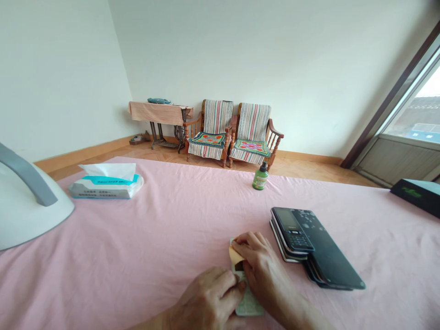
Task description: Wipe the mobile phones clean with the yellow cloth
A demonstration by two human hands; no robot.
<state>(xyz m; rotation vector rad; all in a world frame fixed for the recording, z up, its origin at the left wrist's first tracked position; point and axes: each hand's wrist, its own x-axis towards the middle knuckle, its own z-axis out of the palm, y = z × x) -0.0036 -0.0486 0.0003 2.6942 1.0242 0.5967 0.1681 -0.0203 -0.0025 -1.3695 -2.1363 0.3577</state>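
Observation:
Flat on the pink cloth lies a small pale device with keys [250, 306] and a dark window; I cannot tell whether it is a phone or a calculator. My left hand [211, 295] grips its left edge, fingers curled. Over its upper end, my right hand [259, 256] pinches a small pale-yellow cloth [235, 255] against the surface. Both hands cover much of the device. To the right, a black keypad phone [293, 229] rests on a stack of several phones, beside a large dark tablet-like slab [332, 252].
A green pump bottle [260, 178] stands near the table's far edge. On the left are a tissue pack [103, 187] and a white appliance with a grey handle [30, 201]. A black box [417, 195] sits far right. Two chairs [250, 142] stand beyond the table.

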